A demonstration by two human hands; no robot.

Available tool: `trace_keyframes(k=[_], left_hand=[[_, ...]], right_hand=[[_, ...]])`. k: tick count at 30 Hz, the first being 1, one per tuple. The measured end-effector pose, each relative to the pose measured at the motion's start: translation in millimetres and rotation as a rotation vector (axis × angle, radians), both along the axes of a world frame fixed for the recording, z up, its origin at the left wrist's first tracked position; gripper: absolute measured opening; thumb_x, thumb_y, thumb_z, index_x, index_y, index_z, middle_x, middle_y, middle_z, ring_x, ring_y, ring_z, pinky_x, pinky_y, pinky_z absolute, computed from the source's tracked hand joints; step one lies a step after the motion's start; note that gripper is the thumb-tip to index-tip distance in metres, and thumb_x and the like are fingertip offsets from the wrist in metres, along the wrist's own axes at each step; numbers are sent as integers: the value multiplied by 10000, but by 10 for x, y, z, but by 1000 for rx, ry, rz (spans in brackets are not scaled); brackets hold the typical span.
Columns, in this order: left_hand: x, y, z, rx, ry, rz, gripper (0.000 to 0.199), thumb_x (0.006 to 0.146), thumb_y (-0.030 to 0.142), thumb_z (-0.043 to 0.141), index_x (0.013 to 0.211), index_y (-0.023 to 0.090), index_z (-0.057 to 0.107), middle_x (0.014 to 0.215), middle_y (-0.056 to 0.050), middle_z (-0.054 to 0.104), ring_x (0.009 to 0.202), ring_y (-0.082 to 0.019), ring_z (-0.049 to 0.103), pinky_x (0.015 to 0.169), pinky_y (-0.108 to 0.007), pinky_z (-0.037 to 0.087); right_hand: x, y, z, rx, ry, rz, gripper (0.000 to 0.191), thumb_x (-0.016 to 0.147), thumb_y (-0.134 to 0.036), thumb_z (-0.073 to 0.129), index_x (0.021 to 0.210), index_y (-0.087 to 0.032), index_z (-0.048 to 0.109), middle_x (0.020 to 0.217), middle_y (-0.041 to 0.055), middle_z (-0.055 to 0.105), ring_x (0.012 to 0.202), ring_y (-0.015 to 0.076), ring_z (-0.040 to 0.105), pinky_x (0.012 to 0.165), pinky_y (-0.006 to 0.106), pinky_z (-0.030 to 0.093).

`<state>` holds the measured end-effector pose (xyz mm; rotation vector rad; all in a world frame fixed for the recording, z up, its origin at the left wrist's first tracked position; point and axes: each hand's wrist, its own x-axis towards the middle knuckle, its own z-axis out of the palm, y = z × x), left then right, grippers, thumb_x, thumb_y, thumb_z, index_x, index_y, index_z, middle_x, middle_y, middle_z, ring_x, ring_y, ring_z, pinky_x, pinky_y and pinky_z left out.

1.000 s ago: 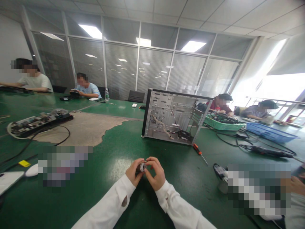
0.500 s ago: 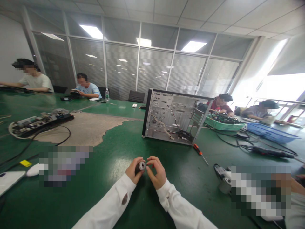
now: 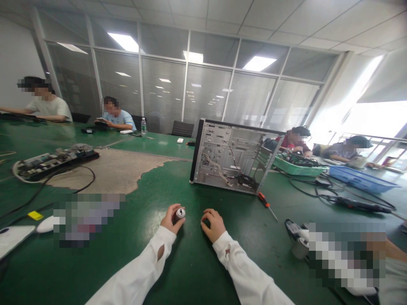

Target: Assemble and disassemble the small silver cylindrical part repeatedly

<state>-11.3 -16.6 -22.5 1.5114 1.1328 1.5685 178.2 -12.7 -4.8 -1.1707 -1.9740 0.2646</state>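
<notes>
A small drink can (image 3: 180, 213) with a silver top and a dark reddish-brown side stands nearly upright on the green table (image 3: 165, 186). My left hand (image 3: 172, 219) is wrapped round its left side, the thumb in front and the fingers behind. The can's top faces up with a dark opening in it. To the right, apart from the can, my right hand (image 3: 213, 224) rests low over the table. Its fingers are loosely curled, with a gap to the thumb, and I see nothing between them.
Beyond my hands stands an opened computer case (image 3: 233, 156), a red-handled screwdriver (image 3: 267, 205) by its lower right corner. Green (image 3: 302, 170) and blue (image 3: 362, 178) baskets and cables sit at right. Left lies an opened power strip (image 3: 57, 163). Several people sit around the table.
My left hand has shifted left and slightly up with the can, which is now more upright. My right hand has drawn away from the can to the right.
</notes>
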Motion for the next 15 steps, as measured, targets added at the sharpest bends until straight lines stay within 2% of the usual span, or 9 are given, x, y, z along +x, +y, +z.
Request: trace_keyframes(k=[3, 6, 11, 15], left_hand=[[5, 14, 6, -2, -72, -9, 442, 601, 206, 564, 1002, 167, 382, 998, -113, 559, 935, -196, 524, 860, -383, 349], [-5, 29, 51, -30, -204, -22, 465, 555, 187, 585, 984, 162, 407, 961, -90, 576, 880, -185, 542, 828, -356, 376], [-132, 68, 153, -309, -623, -70, 395, 479, 75, 473, 865, 155, 465, 796, -35, 619, 775, -158, 578, 735, -288, 434], [-222, 63, 196, -406, -707, -32, 320, 532, 94, 436, 841, 171, 465, 766, -35, 621, 736, -140, 598, 697, -264, 452]], right_hand=[[6, 23, -10, -95, 227, 21, 178, 564, -156, 575, 733, -209, 570, 854, 28, 557, 840, 200, 499, 724, 354, 381], [50, 103, -38, -153, 395, -18, 226, 612, -225, 557, 836, -189, 553, 809, 31, 573, 740, 173, 538, 658, 316, 421], [135, 246, -106, -192, 562, -95, 230, 684, -331, 488, 815, -152, 550, 772, 50, 603, 684, 162, 569, 583, 283, 454], [142, 264, -127, -207, 608, -95, 241, 666, -345, 518, 800, -149, 565, 757, 50, 613, 683, 167, 577, 596, 289, 464]])
